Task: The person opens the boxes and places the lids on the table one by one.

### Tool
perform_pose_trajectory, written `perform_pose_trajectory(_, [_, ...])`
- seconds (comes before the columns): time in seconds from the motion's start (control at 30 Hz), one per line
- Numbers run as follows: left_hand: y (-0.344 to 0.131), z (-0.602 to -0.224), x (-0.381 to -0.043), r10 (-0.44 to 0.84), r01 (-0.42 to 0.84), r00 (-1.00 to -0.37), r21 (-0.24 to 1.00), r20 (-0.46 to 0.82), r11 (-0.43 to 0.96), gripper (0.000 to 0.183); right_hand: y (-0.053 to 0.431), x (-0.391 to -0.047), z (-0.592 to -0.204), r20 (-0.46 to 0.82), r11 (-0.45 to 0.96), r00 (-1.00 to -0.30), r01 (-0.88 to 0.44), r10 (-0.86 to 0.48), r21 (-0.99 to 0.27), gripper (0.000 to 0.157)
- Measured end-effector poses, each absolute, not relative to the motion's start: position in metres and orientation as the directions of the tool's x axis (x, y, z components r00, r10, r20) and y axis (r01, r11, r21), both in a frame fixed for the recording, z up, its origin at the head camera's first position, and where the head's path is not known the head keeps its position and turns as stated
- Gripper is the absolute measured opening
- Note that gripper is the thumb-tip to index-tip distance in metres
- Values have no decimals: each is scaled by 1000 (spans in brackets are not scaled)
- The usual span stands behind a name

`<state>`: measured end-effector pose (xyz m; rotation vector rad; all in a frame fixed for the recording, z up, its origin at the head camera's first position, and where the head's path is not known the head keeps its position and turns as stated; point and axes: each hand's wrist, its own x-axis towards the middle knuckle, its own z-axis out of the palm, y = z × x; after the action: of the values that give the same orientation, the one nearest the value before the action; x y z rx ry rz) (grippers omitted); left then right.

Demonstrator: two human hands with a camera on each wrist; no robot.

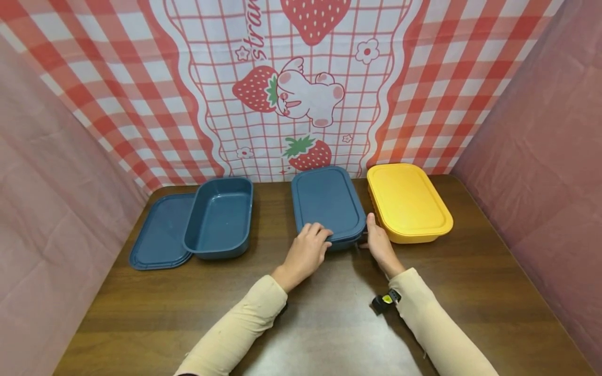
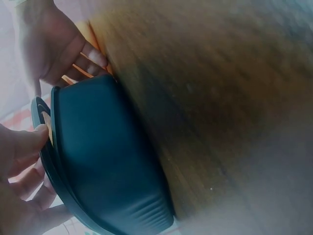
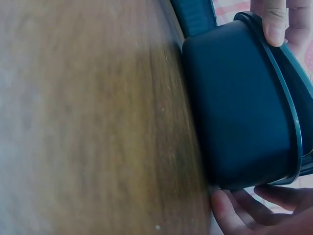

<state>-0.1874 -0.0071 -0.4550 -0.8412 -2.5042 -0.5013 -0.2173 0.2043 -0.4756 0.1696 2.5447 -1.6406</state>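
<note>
At mid-table stands a blue food container under its blue lid. My left hand pinches the lid's near edge, thumb below and fingers on top. In the right wrist view, the lid is tilted slightly off the container's rim, with a narrow gap at the near end. My right hand is at the container's right side, thumb up. Its extended fingers touch the side wall in the left wrist view, near the container. Inside the container is hidden.
Close on the right stands a yellow lidded container. On the left, an uncovered blue container partly overlaps a loose blue lid. A strawberry-print cloth hangs along the table's back edge.
</note>
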Motion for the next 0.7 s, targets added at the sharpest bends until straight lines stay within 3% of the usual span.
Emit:
perform_pose_trajectory(0.37, [-11,-457,-191,450,669,-653,185,610,720,18,207,-223,-474,-182,213,-983,176,-11,-961,72])
perform_pose_trajectory(0.53, [-11,-455,-191,444,661,-668,202,598,723,20,207,-225,-472,-188,249,-981,171,-45,-953,61])
perform_pose_trajectory(0.7, [-11,-450,-191,442,646,-683,198,582,737,23,208,-227,-472,-217,378,-974,180,-58,-908,55])
